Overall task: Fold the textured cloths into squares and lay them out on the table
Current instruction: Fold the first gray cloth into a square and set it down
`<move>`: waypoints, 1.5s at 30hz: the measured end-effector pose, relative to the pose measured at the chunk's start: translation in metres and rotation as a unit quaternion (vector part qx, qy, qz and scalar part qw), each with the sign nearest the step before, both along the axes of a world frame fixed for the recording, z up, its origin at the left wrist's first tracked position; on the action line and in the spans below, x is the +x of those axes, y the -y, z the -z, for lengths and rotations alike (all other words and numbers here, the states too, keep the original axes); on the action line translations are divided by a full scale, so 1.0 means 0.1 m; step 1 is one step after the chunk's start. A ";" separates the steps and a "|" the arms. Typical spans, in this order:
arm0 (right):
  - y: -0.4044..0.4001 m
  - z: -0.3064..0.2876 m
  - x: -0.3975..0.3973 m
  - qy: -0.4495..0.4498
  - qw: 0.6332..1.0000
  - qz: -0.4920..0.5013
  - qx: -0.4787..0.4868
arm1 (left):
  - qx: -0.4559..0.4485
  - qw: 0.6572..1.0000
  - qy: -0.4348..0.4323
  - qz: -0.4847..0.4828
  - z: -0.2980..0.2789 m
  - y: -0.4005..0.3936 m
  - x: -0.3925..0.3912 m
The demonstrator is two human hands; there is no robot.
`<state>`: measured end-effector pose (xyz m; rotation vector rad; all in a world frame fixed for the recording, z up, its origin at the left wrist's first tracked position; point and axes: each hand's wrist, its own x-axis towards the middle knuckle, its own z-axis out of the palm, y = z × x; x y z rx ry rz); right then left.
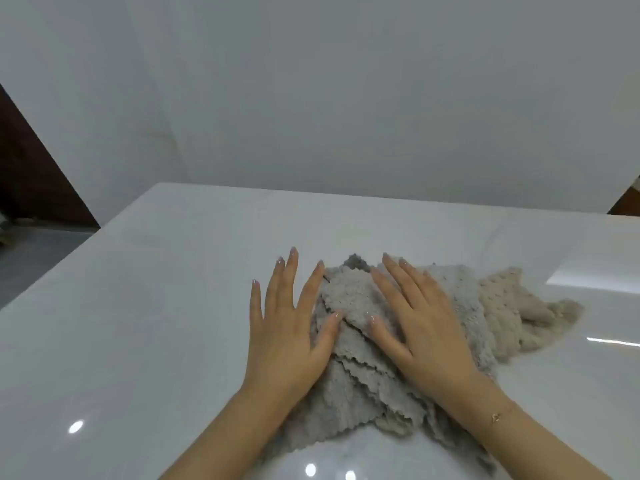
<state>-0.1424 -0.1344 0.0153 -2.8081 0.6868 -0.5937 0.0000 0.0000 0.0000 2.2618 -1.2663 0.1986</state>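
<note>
On the table point(138, 323), flat hands point(349, 337) press cloths point(360, 386).

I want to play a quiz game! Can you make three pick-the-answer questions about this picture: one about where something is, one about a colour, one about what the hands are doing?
1. Where is the beige cloth?
A. right of the grey cloths
B. on the floor
C. left of both hands

2. What colour is the table?
A. red
B. white
C. black

3. How is the right hand?
A. a fist
B. flat on the grey cloths
C. in the air

Answers: 1 A, it lies on the pile's right side; 2 B, glossy white top; 3 B, fingers straight, pressing the pile.
</note>
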 end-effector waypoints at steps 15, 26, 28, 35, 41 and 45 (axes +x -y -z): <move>-0.14 0.42 -0.05 -0.014 0.997 0.003 -0.076 | -0.068 0.975 -0.175 0.121 0.50 -0.33 0.08; 0.04 0.12 0.38 -0.149 0.987 -0.061 -0.027 | -0.120 0.955 -0.265 0.048 0.49 -0.39 0.25; 0.06 0.15 0.44 -0.139 0.988 -0.053 -0.031 | -0.140 0.940 -0.309 0.032 0.47 -0.39 0.27; 0.29 0.23 0.40 -0.044 0.999 -0.027 0.014 | -0.244 0.824 -0.510 -0.033 0.35 -0.43 0.36; 0.36 0.31 0.42 -0.060 0.995 0.040 -0.065 | -0.413 0.717 -0.529 -0.189 0.33 -0.67 0.77; 0.31 0.30 0.43 -0.073 0.993 0.048 -0.077 | -0.376 0.774 -0.474 -0.185 0.33 -0.73 0.82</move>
